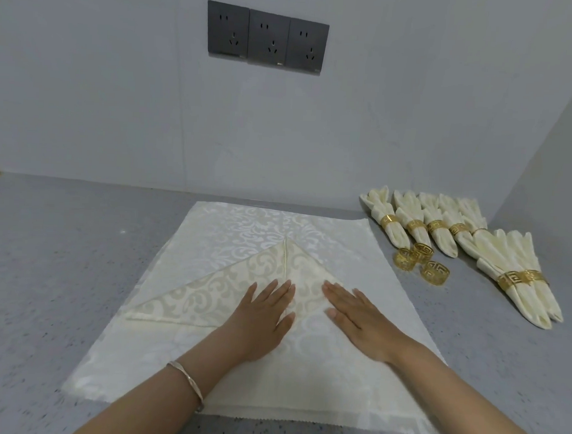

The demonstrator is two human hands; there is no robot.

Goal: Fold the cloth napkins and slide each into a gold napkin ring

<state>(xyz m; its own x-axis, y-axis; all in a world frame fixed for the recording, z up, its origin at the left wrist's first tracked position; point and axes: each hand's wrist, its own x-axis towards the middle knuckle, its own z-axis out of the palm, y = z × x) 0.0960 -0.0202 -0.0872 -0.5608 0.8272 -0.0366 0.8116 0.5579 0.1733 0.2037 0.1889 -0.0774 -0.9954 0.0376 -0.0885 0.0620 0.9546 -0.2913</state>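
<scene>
A cream patterned napkin point(209, 295), folded into a triangle with its point away from me, lies on top of flat unfolded napkins point(245, 228) on the grey counter. My left hand point(264, 317) presses flat on the triangle just left of its centre seam. My right hand point(359, 318) presses flat on its right half. Three loose gold napkin rings point(420, 260) stand right of the cloth.
Several folded napkins in gold rings lie in a row at the back right point(425, 223), and more lie nearer at the right point(521, 279). The wall with three dark power sockets point(268, 37) rises behind the counter point(63, 256). A side wall closes the right end.
</scene>
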